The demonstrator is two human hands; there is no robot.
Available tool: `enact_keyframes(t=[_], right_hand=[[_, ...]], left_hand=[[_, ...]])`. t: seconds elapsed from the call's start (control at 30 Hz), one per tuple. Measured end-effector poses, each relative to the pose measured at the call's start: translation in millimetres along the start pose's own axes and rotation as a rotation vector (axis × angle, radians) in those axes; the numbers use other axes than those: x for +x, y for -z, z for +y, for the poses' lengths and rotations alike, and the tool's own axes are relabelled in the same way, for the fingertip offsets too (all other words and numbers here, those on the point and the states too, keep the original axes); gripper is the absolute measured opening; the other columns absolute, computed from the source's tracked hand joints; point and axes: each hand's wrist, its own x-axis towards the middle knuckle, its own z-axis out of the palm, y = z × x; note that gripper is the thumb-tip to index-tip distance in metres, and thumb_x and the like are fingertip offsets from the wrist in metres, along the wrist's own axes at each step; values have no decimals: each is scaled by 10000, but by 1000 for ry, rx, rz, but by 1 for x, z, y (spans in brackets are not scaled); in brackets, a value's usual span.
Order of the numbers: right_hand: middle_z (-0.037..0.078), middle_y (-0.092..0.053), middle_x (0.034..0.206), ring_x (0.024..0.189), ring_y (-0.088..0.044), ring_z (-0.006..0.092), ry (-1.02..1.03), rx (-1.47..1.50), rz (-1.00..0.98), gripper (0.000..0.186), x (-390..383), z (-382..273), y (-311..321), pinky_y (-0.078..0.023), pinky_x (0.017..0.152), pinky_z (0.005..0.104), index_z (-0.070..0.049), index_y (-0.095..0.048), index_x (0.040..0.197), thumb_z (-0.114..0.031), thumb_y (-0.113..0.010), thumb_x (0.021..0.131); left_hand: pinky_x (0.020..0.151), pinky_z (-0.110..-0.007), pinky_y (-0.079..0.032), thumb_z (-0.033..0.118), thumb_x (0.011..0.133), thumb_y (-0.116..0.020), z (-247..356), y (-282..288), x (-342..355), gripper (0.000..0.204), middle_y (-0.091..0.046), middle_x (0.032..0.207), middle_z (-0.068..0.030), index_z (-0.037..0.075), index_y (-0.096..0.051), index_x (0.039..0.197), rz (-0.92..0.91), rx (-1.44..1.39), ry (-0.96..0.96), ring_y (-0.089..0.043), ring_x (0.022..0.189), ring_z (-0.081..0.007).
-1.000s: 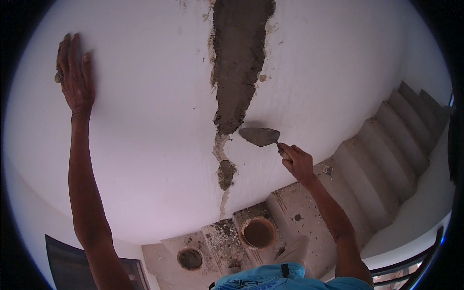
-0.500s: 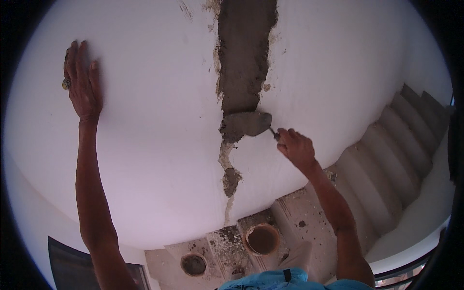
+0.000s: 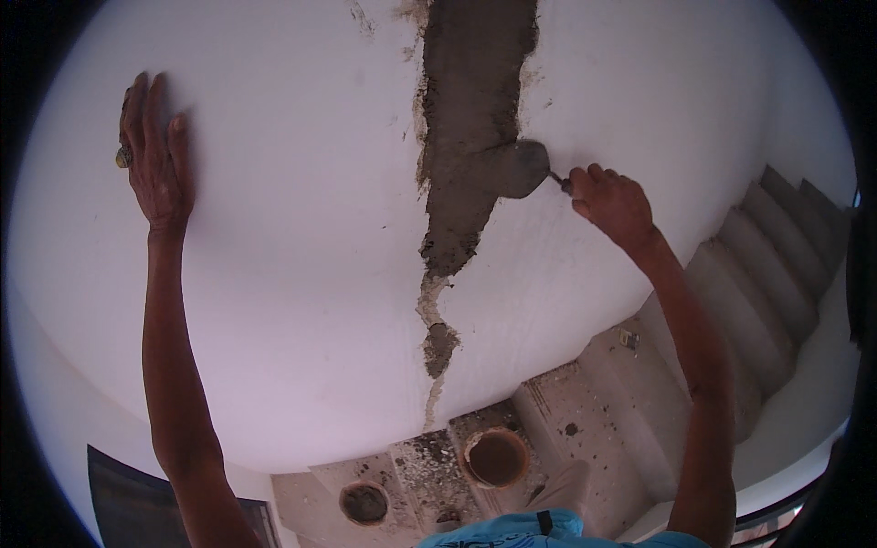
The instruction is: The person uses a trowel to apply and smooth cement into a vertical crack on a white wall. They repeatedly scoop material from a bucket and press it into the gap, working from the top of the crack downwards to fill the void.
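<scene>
My right hand [image 3: 614, 205] is closed round the handle of a trowel [image 3: 524, 170]. The trowel's blade lies against a strip of wet grey mortar [image 3: 470, 100] that runs down the white wall [image 3: 292, 228], its near end overlapping the strip's right edge. Below the mortar the strip narrows into a ragged bare crack [image 3: 431, 297] with a small dark patch [image 3: 440, 349] in it. Well to the left, my left hand [image 3: 159, 164] rests flat on the wall with its fingers stretched upward and a ring on one finger. It holds nothing.
At the wall's foot, two round containers [image 3: 497, 457] [image 3: 364, 503] stand on steps spattered with mortar crumbs [image 3: 437, 466]. A staircase [image 3: 722, 310] climbs to the right. A small box-like object [image 3: 628, 339] lies on a step by the wall. A dark panel [image 3: 132, 502] is at lower left.
My right hand has moved the trowel up and to the right along the mortar strip. Mortar it covered lower down now shows. My left hand stays in place on the wall.
</scene>
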Motion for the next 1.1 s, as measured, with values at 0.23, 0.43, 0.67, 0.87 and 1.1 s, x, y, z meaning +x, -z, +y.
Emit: enact_keyframes(t=[0.23, 0.43, 0.67, 0.87, 1.1], right_hand=[[52, -572, 756, 622, -661, 204, 54, -102, 50, 248, 24, 37, 14, -540, 509, 342, -130, -529, 954, -221, -712, 815], [76, -602, 793, 667, -677, 241, -52, 8, 27, 292, 21, 51, 36, -556, 537, 370, -112, -526, 1025, -236, -701, 827], [72, -600, 764, 643, -666, 238, 151, 43, -22, 292, 33, 10, 23, -559, 529, 384, -94, -543, 952, -241, -739, 793], [63, -578, 697, 575, -647, 215, 100, -116, 64, 240, 54, 34, 40, -545, 496, 370, -109, -530, 889, -225, -723, 805], [70, -556, 658, 539, -637, 207, 114, -167, 152, 242, 86, 66, 56, -535, 473, 344, -110, -533, 904, -225, -721, 805]], left_hand=[[1162, -489, -329, 418, 1058, -340, 3, 2, 1, 485, -371, 1541, -89, 184, -433, 1472, 3, -12, 4, -317, 1448, -301], [1156, -487, -344, 379, 1062, -352, 5, 1, 2, 460, -377, 1538, -90, 175, -439, 1464, 19, 0, -8, -323, 1444, -302], [1190, -493, -283, 463, 1041, -359, 2, 3, 4, 526, -325, 1573, -64, 196, -402, 1492, -13, -21, 50, -275, 1471, -268], [1198, -475, -268, 381, 1055, -366, 12, 8, 3, 480, -316, 1580, -55, 193, -397, 1495, -55, 0, 87, -266, 1475, -263], [1161, -479, -330, 316, 1068, -352, 16, 12, 7, 440, -365, 1540, -88, 125, -439, 1454, -56, 27, 82, -311, 1448, -302]])
